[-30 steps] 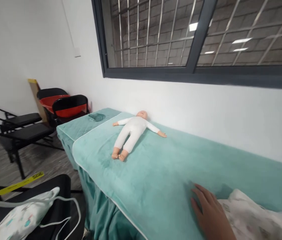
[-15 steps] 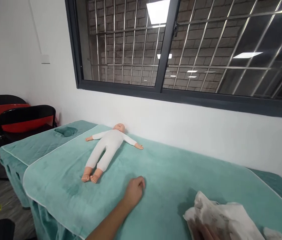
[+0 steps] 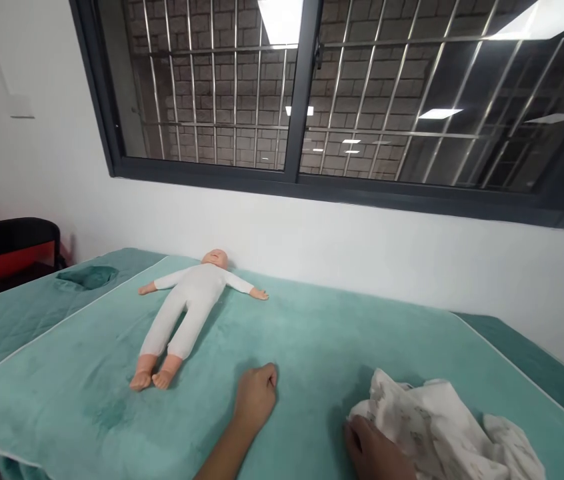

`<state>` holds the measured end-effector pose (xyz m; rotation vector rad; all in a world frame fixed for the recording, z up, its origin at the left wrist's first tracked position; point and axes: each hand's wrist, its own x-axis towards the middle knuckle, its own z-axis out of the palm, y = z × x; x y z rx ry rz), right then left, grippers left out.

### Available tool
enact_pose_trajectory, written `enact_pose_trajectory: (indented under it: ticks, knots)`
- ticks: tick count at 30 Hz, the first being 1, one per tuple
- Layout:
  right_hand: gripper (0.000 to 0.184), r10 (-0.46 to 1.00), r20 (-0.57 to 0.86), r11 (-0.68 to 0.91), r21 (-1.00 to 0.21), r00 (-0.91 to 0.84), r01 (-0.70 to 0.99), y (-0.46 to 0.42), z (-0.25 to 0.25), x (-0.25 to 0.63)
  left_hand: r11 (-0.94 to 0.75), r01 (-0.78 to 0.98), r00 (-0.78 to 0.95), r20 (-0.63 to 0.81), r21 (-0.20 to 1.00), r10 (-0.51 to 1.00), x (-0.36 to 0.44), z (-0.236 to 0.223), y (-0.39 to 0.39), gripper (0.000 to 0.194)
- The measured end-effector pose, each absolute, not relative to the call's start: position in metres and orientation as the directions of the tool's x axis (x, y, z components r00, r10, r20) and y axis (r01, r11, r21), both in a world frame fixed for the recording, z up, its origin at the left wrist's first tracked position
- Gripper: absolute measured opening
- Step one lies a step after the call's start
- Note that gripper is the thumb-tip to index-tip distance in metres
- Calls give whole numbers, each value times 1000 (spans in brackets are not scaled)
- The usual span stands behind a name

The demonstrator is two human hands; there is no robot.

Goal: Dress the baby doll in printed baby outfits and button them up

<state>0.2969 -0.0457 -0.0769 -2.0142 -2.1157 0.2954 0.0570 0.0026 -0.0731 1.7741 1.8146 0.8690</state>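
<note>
My left hand [image 3: 257,397] rests on the green bed cover [image 3: 307,340], its fingers curled in with nothing seen in them. At the lower right, my right hand [image 3: 379,450] has its fingers closed at the left edge of a crumpled white cloth [image 3: 437,427] with a small faint print. The cloth lies bunched up; whether it is a garment, I cannot tell. Beyond my left hand, a baby doll [image 3: 189,300] in a white suit lies on its back, arms spread, head by the wall and bare feet towards me.
Behind the bed runs a white wall [image 3: 312,240] with a dark-framed barred window [image 3: 292,177] above. A face hole [image 3: 93,277] shows in the bed's left part. At the far left stands a red and black chair [image 3: 12,250].
The view has shifted to the right. The white cloth has come lower and spread out more, and my right hand now shows at its left edge. My left hand stays curled on the bed.
</note>
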Motion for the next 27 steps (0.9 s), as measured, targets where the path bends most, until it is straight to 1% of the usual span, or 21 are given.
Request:
enact_pose_trajectory:
  ticks: [2, 4, 6, 9, 14, 21, 27]
  knots:
    - [29, 994, -82, 46, -276, -71, 960, -39, -60, 291, -10, 717, -70, 85, 697, 994, 57, -74, 2, 23]
    - [26, 992, -107, 44, -246, -72, 968, -34, -47, 286, 3, 730, -69, 68, 684, 995, 56, -74, 1, 23]
    - [21, 998, -53, 10, -203, -21, 979, -33, -42, 284, 2, 746, -68, 72, 666, 995, 56, -73, 1, 22]
    - [22, 998, 28, -50, -169, 55, 984, -37, -44, 285, 3, 757, -65, 71, 654, 995, 56, -73, 2, 22]
    - [26, 999, -9, -45, -193, 44, 980, -44, -54, 290, -26, 756, -48, 94, 654, 994, 55, -75, 2, 22]
    - [25, 994, 83, -51, -248, 74, 967, -50, -77, 293, -17, 754, -42, 74, 656, 996, 55, -75, 2, 23]
    - [25, 992, 79, -69, -274, 94, 959, -52, -81, 296, -3, 752, -52, 64, 660, 997, 55, -74, 2, 22]
